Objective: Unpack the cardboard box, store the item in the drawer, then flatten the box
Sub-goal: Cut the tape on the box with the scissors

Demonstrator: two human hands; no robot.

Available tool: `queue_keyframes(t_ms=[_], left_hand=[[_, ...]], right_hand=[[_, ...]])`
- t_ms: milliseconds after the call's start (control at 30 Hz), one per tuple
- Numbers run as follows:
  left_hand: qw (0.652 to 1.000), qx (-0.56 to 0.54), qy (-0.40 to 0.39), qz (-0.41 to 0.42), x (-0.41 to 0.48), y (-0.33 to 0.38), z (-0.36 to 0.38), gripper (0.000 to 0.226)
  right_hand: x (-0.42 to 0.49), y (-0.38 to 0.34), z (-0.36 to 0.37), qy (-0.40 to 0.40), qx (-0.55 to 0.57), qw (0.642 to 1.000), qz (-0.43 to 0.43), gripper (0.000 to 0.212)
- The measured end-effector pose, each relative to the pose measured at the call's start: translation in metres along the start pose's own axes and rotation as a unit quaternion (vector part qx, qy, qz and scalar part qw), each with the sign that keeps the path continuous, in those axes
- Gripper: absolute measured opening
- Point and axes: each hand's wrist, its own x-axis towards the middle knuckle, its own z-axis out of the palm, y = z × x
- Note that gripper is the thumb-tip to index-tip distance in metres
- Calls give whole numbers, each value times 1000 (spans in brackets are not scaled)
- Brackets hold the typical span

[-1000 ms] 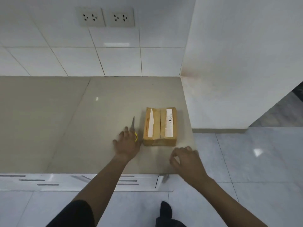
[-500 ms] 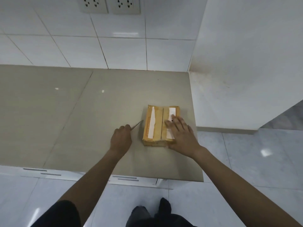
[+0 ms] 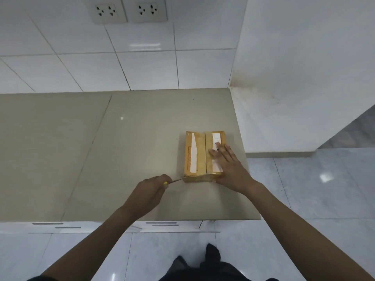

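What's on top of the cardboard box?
The right hand lies flat on the cardboard box, covering part of a white label. Another label shows. Contents hidden.

Cardboard box (image 3: 204, 156) matt, paper labels; countertop (image 3: 121, 149) smooth, slight sheen; wall tiles (image 3: 142, 63) glossy, perhaps ceramic.

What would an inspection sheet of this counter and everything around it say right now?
Surface: beige countertop, glossy, a seam running across it.
Job's things: cardboard box, closed, flaps taped, lying flat near the counter's right end; scissors with a yellow handle, tip at the box's near-left corner.
Clutter: nothing seen.
Hands: left hand closed round the scissors; right hand flat, pressing on the box's right flap.
Cables: nothing seen; two wall sockets, nothing plugged in.
Surroundings: white tiled wall, white panel on the right, drawer fronts below the counter edge, grey tiled floor.
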Motion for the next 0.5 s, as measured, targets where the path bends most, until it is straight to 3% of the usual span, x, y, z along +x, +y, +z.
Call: queue_keyframes(t_ms=[300,500], left_hand=[[994,-4,-71,78,25,16,-3,22],[991,-10,-72,114,21,19,-10,22]], right_hand=[[-12,-12,2,5,-37,999,-1,97],[-13,-17,1,10,-81,997,6,91]])
